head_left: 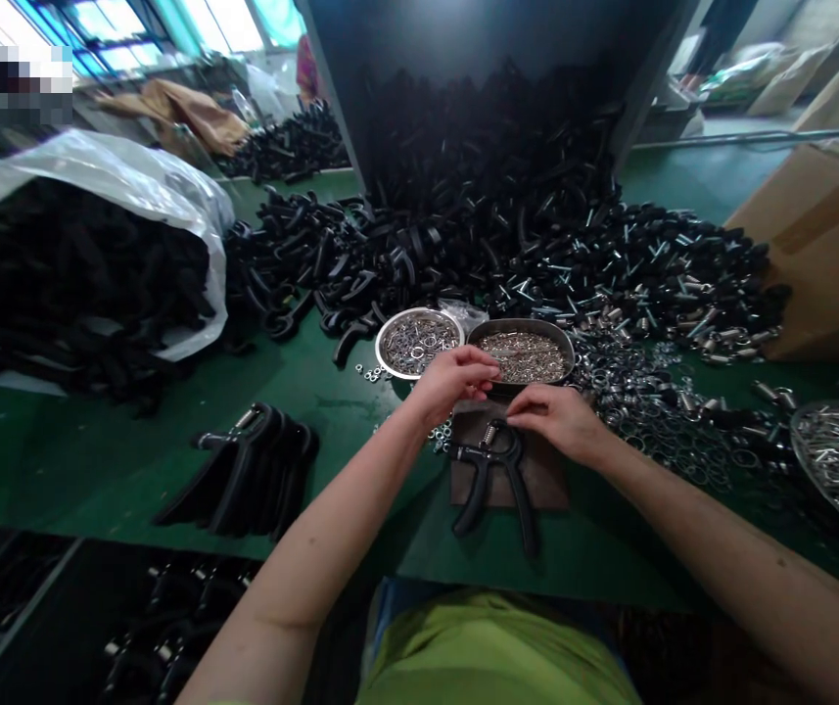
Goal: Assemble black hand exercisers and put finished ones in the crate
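Note:
A black hand grip strengthener [496,480] lies on a flat brown block [547,480] in front of me, its two handles toward my body and a metal spring [490,432] near its top. My right hand [558,419] is beside the top of it, thumb and fingers pinched together close to the black loop; what they hold is too small to tell. Left of it and a little higher, my left hand [454,377] hovers before the metal dishes with fingers curled together. Whatever is between those fingertips cannot be made out.
Behind my hands stand a round dish [382,354] of washers and an oval tin [572,343] of small metal parts. Assembled grips [257,470] stand in a row at left. Black handles [419,245] pile up behind; a cardboard box [822,255] is at right.

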Available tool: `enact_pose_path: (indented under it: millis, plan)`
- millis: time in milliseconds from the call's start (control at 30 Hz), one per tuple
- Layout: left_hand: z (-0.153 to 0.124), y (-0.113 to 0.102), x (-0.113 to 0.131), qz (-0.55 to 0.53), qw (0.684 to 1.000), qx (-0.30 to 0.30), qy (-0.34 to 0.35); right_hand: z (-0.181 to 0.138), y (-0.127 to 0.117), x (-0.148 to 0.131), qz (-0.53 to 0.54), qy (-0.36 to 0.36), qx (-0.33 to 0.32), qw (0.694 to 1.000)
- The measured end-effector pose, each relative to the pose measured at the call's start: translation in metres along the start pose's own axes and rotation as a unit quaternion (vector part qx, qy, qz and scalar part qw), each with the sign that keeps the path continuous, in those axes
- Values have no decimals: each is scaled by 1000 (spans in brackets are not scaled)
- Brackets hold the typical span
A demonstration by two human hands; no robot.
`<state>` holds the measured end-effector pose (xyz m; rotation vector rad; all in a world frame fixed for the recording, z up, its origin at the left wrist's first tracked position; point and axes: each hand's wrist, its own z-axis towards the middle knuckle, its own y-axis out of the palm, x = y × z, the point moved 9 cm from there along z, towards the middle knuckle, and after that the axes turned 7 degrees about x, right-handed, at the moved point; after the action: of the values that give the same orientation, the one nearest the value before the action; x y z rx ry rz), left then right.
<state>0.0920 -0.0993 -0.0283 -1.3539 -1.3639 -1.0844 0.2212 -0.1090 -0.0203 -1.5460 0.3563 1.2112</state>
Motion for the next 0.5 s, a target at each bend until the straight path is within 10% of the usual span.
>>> enact_pose_path:
  millis: [267,500]
  plan:
    - [-83,-53,-61,-175,974,71,-126,10,24,2,-64,-41,-34,997]
    - [-97,-59,-83,-161,974,89,-134,12,28,-3,-108,-34,-54,992]
